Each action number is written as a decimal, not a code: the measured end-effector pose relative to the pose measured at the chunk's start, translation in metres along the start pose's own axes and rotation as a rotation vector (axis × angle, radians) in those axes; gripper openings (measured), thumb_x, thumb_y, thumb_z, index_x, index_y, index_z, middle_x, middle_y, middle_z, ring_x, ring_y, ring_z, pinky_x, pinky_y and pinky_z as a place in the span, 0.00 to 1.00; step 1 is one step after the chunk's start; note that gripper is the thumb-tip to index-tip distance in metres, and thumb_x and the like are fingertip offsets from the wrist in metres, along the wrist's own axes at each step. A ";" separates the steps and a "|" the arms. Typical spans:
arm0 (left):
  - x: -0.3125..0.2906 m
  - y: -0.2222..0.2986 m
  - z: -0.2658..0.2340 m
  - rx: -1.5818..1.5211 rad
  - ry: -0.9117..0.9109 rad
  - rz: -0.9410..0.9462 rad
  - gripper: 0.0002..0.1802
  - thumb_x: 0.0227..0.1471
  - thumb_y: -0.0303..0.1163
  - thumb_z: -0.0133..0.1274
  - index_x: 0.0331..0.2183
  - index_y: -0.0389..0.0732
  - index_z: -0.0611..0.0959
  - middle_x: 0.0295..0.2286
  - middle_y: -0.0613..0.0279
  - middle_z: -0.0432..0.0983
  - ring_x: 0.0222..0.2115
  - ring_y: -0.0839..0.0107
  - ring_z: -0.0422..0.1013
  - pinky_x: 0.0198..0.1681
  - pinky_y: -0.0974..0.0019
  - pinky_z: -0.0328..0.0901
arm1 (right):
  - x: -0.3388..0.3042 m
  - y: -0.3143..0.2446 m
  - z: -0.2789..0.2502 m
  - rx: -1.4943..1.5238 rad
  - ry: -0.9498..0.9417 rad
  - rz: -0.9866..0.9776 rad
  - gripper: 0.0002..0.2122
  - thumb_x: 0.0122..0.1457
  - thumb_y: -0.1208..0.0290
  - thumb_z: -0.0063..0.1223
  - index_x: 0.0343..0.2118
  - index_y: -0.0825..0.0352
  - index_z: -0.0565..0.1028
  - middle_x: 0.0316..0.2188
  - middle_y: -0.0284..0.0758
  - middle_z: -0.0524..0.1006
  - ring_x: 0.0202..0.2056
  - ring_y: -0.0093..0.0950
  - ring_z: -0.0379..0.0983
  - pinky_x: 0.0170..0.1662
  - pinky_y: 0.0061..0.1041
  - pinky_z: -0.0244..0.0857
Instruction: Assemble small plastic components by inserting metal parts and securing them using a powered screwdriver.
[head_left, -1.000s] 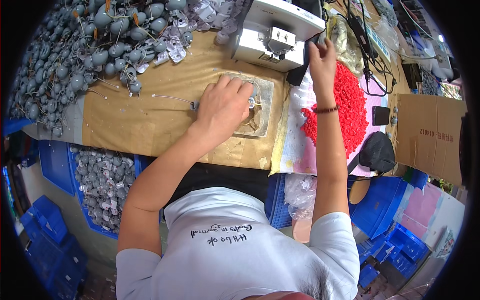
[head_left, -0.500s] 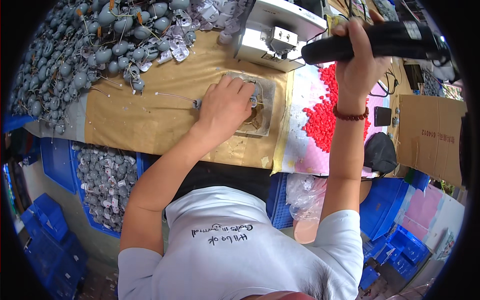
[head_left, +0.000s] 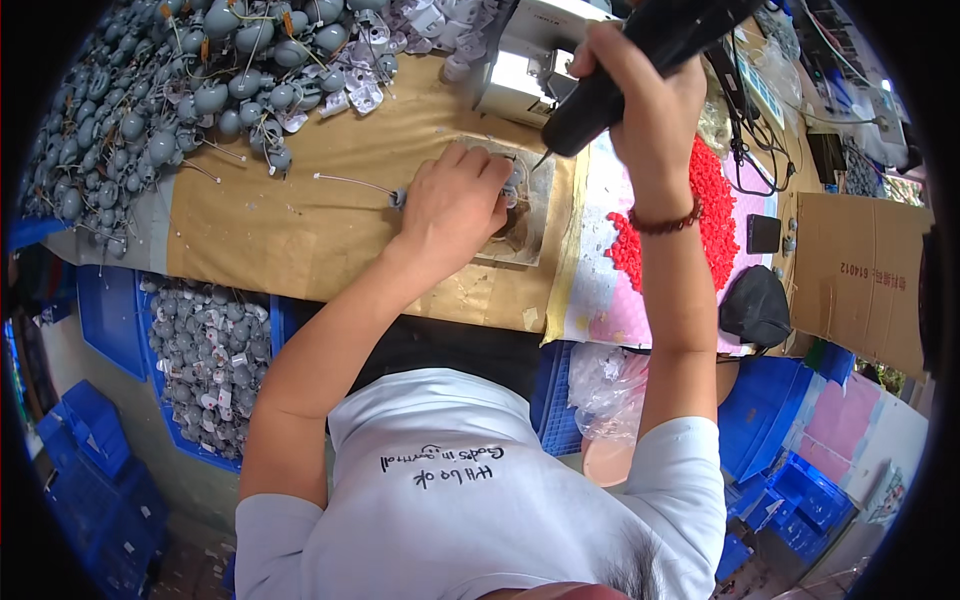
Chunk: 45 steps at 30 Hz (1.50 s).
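Note:
My right hand [head_left: 655, 120] is wrapped round a black electric screwdriver [head_left: 590, 112], whose thin bit slants down over the right side of a flat fixture plate [head_left: 537, 230]. The bit tip is just above the plate, apart from it. My left hand [head_left: 448, 205] rests on the plate's left part, fingers curled over a small grey plastic part [head_left: 513, 190] seated there. Most of that part is hidden under the fingers. A grey piece [head_left: 399, 198] with a thin white cable pokes out left of this hand; I cannot tell whether it joins the held part.
A big heap of grey rounded parts [head_left: 160, 145] with wires covers the left, beside white plastic pieces [head_left: 362, 95]. A white box-shaped machine [head_left: 530, 65] stands behind the plate. Red small parts [head_left: 715, 225] lie to the right, with a cardboard box [head_left: 860, 270] beyond.
My right hand has swung the screwdriver leftward and tilted it, so its bit now points down near the plate. My left hand has stayed nearly in place.

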<state>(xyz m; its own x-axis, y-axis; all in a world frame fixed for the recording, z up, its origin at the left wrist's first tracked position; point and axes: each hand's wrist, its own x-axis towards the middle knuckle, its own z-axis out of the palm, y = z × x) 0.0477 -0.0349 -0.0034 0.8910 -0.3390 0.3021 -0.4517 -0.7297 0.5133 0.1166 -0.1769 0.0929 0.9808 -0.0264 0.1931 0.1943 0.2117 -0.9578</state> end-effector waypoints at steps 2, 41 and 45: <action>-0.001 0.000 0.002 0.002 0.019 0.010 0.19 0.41 0.30 0.62 0.39 0.42 0.79 0.34 0.60 0.74 0.39 0.58 0.70 0.40 0.55 0.67 | -0.020 0.002 0.001 -0.009 -0.010 0.030 0.26 0.52 0.84 0.58 0.55 0.76 0.64 0.25 0.33 0.76 0.24 0.23 0.74 0.30 0.23 0.69; 0.002 -0.007 0.002 -0.106 0.081 0.063 0.18 0.38 0.28 0.61 0.36 0.43 0.77 0.34 0.62 0.72 0.40 0.58 0.70 0.38 0.54 0.67 | -0.043 0.010 -0.020 -0.178 -0.441 -0.189 0.21 0.51 0.90 0.53 0.46 0.67 0.65 0.26 0.35 0.74 0.28 0.27 0.75 0.36 0.29 0.72; 0.001 -0.007 -0.006 -0.116 -0.012 -0.015 0.18 0.42 0.29 0.63 0.39 0.41 0.78 0.38 0.61 0.72 0.43 0.56 0.68 0.43 0.55 0.66 | -0.030 0.004 -0.029 -0.018 -0.209 -0.093 0.20 0.51 0.88 0.54 0.48 0.72 0.65 0.24 0.36 0.74 0.27 0.29 0.76 0.36 0.32 0.73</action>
<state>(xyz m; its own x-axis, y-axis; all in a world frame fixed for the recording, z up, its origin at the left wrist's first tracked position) 0.0518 -0.0266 -0.0020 0.8979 -0.3361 0.2842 -0.4398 -0.6617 0.6072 0.0882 -0.2035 0.0766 0.9345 0.1581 0.3188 0.2858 0.2005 -0.9371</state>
